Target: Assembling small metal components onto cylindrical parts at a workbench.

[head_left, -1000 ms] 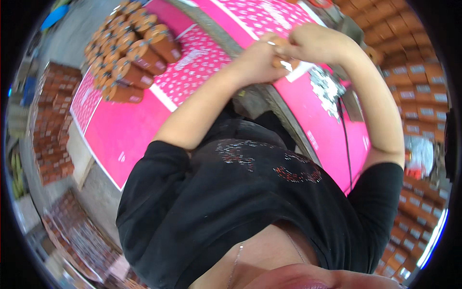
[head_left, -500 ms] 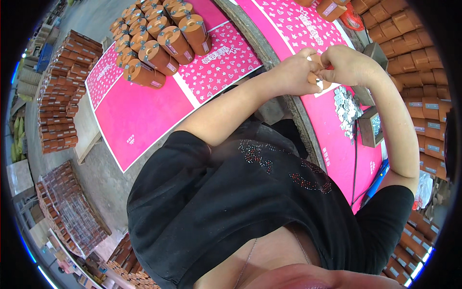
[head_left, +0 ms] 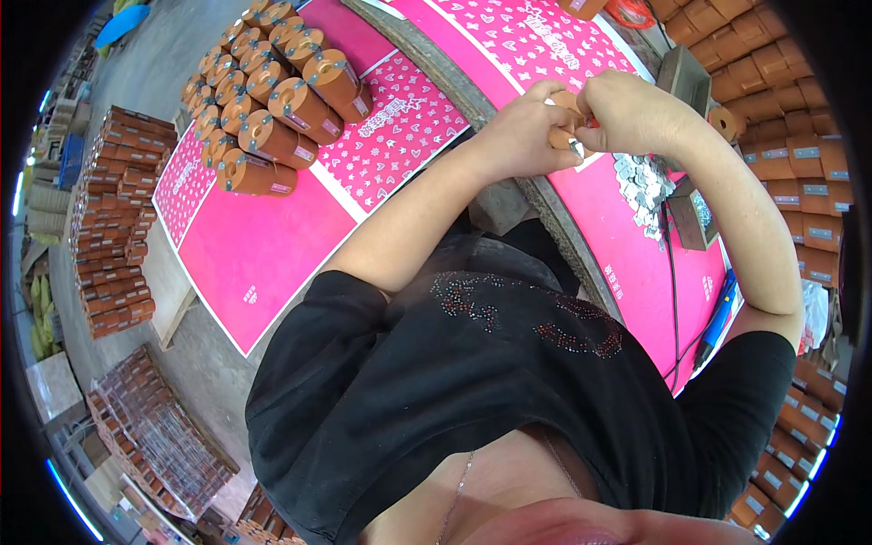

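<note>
Both hands meet over the pink-covered bench at the upper right. My left hand (head_left: 527, 136) is closed round an orange-brown cylinder (head_left: 565, 102), which the fingers mostly hide. A rounded orange-brown piece with a shiny metal end (head_left: 575, 145) sticks out below those fingers; its kind does not show clearly. My right hand (head_left: 627, 113) lies against the cylinder from the right, fingers bent and pressed together; what they hold, if anything, is hidden. Near the right wrist lies a pile of small silver metal plates (head_left: 640, 195).
A wooden box of small metal parts (head_left: 695, 218) stands beside the pile, and a blue pen-shaped tool (head_left: 718, 318) with a black cable lies nearer. Several orange-brown cylinders with metal clips (head_left: 272, 118) stand on the left pink table (head_left: 263, 245). Cylinder stacks (head_left: 808, 173) line the right.
The whole view has shifted slightly, with the left stacks appearing lower. Both hands stay together at the cylinder, with only small changes in the fingers.
</note>
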The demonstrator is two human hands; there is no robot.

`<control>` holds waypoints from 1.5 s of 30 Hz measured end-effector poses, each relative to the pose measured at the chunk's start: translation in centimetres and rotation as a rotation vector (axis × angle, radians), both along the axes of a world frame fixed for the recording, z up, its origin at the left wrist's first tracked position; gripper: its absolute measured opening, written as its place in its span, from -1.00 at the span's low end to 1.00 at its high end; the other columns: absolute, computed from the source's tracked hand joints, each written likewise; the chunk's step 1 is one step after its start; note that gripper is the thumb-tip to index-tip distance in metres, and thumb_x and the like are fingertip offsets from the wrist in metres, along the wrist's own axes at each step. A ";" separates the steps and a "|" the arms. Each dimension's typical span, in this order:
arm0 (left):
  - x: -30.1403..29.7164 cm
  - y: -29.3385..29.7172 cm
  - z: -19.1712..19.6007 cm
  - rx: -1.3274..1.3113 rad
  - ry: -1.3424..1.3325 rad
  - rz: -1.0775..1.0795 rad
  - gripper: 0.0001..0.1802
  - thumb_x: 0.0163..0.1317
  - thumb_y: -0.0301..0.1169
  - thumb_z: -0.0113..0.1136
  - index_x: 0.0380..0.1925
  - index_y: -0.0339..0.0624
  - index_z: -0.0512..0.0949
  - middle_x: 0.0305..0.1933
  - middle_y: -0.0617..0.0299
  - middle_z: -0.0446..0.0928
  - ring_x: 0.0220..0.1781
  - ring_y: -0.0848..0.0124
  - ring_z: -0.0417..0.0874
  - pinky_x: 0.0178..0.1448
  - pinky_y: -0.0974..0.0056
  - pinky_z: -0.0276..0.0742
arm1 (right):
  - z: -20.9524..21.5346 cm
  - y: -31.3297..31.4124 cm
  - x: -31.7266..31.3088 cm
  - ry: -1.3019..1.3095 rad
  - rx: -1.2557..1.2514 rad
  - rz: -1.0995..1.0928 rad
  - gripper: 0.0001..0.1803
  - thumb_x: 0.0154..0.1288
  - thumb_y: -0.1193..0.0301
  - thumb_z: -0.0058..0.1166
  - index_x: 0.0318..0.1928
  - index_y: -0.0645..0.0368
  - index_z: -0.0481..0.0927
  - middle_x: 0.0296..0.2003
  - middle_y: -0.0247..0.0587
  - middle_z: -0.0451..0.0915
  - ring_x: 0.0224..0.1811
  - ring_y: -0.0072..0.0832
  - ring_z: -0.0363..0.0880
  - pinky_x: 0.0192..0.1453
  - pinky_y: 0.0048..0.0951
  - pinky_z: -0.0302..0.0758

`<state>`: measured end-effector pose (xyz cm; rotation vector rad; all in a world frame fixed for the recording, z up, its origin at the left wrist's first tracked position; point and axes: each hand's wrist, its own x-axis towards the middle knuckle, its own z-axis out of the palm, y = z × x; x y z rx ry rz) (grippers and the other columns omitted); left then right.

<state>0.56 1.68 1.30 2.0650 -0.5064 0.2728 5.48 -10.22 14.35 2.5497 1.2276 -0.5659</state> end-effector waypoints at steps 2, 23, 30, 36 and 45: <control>0.3 0.0 -0.1 -0.014 -0.022 -0.012 -0.58 -0.20 -0.27 0.41 -0.31 -0.25 0.59 0.13 -0.06 0.34 0.09 0.09 0.46 0.09 0.19 0.43 | -0.5 -0.5 0.2 -0.007 0.044 0.041 -0.80 -0.06 0.37 0.15 -0.52 0.31 0.58 -0.59 0.04 0.53 -0.42 -0.13 0.56 -0.27 -0.22 0.49; -1.0 -0.3 1.6 0.247 0.031 0.089 -0.52 -0.17 -0.23 0.39 -0.19 -0.10 0.55 0.17 -0.15 0.27 0.19 0.00 0.37 0.15 0.10 0.40 | 0.1 -7.3 -0.2 -0.137 0.744 -0.138 -0.75 0.16 0.30 0.11 -0.29 0.25 0.58 -0.49 -0.07 0.56 -0.43 -0.42 0.55 -0.28 -0.44 0.44; -0.8 4.3 2.6 0.211 0.080 0.153 -0.55 -0.26 -0.31 0.39 -0.26 -0.14 0.55 0.05 -0.10 0.34 0.09 0.00 0.43 0.15 0.13 0.37 | -6.0 -9.1 -0.1 -0.154 1.136 -0.485 -0.70 0.18 0.23 0.12 -0.29 0.25 0.58 -0.57 -0.19 0.54 -0.49 -0.57 0.48 -0.38 -0.46 0.40; 1.7 18.3 5.1 0.259 -0.288 0.604 -0.55 -0.33 -0.33 0.50 -0.35 -0.19 0.56 -0.09 0.10 0.45 -0.02 0.23 0.51 0.04 0.26 0.45 | -12.0 -5.7 0.0 0.102 1.199 -0.611 -0.79 0.21 0.35 0.12 -0.30 0.29 0.59 -0.58 -0.43 0.45 -0.51 -0.71 0.32 -0.44 -0.62 0.30; 11.4 43.6 3.9 0.194 0.071 1.131 -0.37 -0.27 -0.19 0.48 -0.16 -0.31 0.55 -0.25 0.02 0.61 -0.20 0.29 0.64 -0.08 0.27 0.53 | -18.6 -0.4 2.5 0.185 1.247 -0.702 -0.86 0.19 0.44 0.12 -0.32 0.29 0.56 -0.64 -0.40 0.44 -0.59 -0.74 0.30 -0.54 -0.61 0.24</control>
